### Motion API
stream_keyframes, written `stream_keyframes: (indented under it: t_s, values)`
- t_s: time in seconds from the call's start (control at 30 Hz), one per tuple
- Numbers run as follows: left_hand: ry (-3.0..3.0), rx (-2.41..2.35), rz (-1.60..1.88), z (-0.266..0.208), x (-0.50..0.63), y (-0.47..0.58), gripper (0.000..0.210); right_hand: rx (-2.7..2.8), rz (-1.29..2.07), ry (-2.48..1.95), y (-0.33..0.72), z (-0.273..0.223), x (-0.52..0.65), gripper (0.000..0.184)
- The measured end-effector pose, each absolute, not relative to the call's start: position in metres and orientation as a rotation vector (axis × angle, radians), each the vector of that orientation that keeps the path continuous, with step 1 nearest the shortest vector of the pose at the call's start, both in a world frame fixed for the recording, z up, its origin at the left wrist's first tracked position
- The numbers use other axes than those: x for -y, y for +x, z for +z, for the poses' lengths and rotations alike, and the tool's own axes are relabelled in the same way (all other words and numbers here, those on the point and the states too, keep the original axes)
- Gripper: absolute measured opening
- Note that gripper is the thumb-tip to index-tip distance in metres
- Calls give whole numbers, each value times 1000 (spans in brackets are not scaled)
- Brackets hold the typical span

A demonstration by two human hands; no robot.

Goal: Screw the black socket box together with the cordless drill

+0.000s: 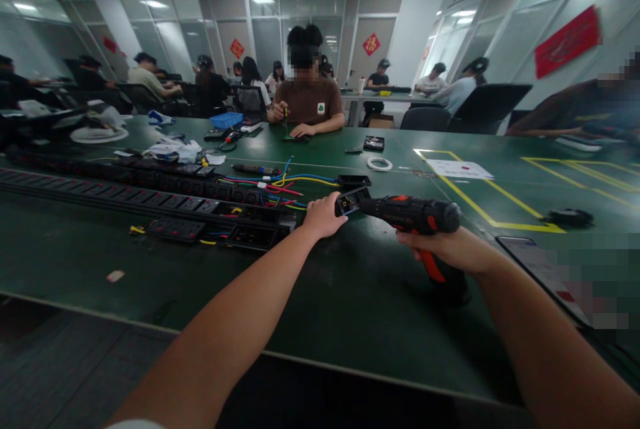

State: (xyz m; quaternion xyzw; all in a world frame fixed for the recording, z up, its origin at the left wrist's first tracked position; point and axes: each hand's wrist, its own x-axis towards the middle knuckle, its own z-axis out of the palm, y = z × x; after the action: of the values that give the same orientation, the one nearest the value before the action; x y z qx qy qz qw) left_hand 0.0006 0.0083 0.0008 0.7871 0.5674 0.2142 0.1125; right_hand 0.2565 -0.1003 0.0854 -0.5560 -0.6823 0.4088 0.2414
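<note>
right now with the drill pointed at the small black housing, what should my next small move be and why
I'd probably check the tip's alignment before running the drill: your right hand has its nose right at the black housing, your left hand holds that housing, and whether the tip is seated can't be seen.

black-orange drill, green table

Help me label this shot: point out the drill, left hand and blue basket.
Drill (414, 213), head view: on its black body.
Left hand (323, 216), head view: back of hand.
Blue basket (226, 124), head view: on its wall.
</note>
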Motion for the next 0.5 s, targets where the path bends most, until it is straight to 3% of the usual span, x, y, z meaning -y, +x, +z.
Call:
stream_keyframes:
  t_s: [0.5]
  values:
    - [2304, -1669, 633, 0, -9, 2, 66, 1885, 1102, -1531, 256, 86, 102, 48]
